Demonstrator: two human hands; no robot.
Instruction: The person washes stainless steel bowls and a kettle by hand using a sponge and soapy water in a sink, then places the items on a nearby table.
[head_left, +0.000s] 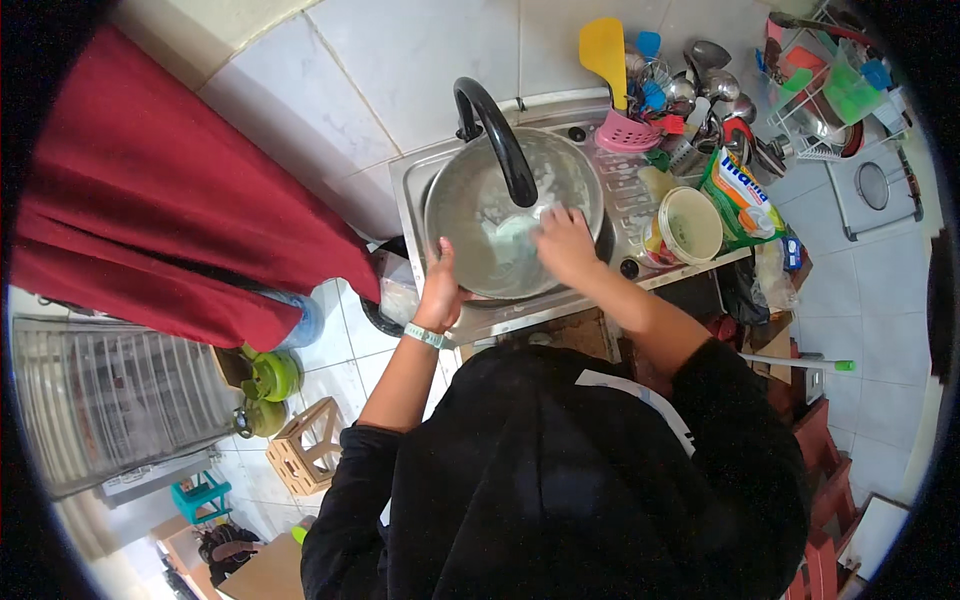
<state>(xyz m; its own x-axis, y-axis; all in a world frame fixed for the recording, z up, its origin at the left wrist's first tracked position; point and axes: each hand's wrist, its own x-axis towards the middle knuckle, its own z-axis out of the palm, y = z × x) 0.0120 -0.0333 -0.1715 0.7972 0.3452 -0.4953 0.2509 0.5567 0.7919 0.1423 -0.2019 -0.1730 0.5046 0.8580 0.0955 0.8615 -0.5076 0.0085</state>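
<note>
A large round metal basin (480, 187) sits tilted in the stainless steel sink (411, 199), its inside streaked with whitish suds. My left hand (441, 289) grips its near left rim, thumb up along the edge and fingers underneath. Over the basin's right side, my right hand (568, 244) is curled with its fingertips against the inner surface. Beside those fingertips is a pale greenish blur; whether it is a scrubber or foam I cannot tell. The black curved faucet (499, 142) arches above the basin, and no water stream shows.
Right of the basin, the ribbed drainboard (626, 191) bears a white plastic tub (691, 225), a green packet (742, 199) and a pink utensil holder (626, 133). A wire dish rack (832, 112) stands farther right. A red curtain (165, 195) hangs at left, near green gas cylinders (271, 379).
</note>
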